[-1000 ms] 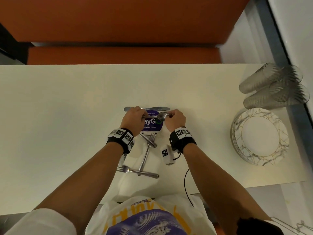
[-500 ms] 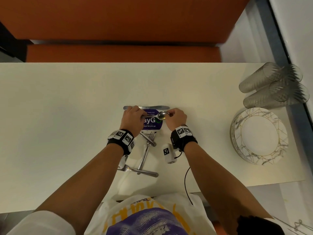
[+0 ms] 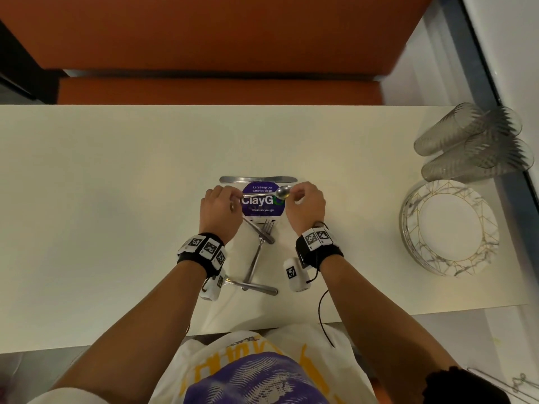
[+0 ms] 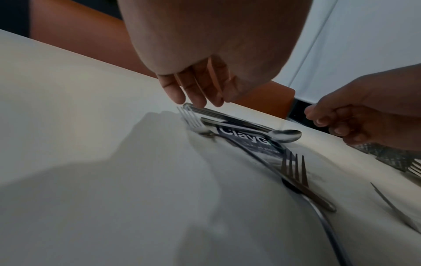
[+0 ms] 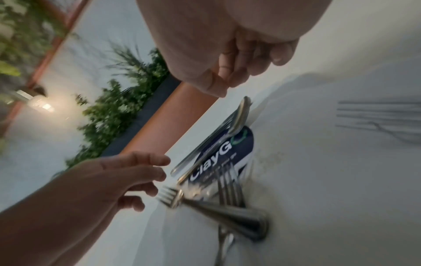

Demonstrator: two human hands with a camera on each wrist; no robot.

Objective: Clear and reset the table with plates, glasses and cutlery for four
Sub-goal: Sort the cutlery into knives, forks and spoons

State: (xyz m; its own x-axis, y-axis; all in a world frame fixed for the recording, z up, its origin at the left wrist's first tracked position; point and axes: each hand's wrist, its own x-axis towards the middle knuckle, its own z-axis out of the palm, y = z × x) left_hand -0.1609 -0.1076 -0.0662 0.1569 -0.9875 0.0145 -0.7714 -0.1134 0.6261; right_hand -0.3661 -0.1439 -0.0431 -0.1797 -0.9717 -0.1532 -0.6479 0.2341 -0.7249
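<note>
On the cream table [image 3: 116, 199] a purple ClayGo sticker [image 3: 262, 204] marks the middle. A knife [image 3: 258, 179] lies crosswise just beyond it. A spoon [image 3: 283, 192] lies flat across the sticker, bowl [image 4: 284, 135] to the right. My left hand [image 3: 221, 205] reaches down with straight fingers [image 4: 193, 93] at the handle ends of knife and spoon. My right hand [image 3: 306, 204] hovers beside the spoon bowl with curled fingers [image 4: 337, 122] that hold nothing. Forks [image 3: 256, 258] lie crossed between my wrists.
A stack of marbled plates [image 3: 449, 228] stands at the right end of the table. Beyond it, clear glasses [image 3: 472, 144] lie on their sides. An orange bench [image 3: 204, 39] runs along the far edge. Another fork [image 3: 253, 287] lies near the front edge.
Both hands carried the spoon a little away from me, toward the knife. It now lies flat on the sticker and my right hand has let go of its bowl.
</note>
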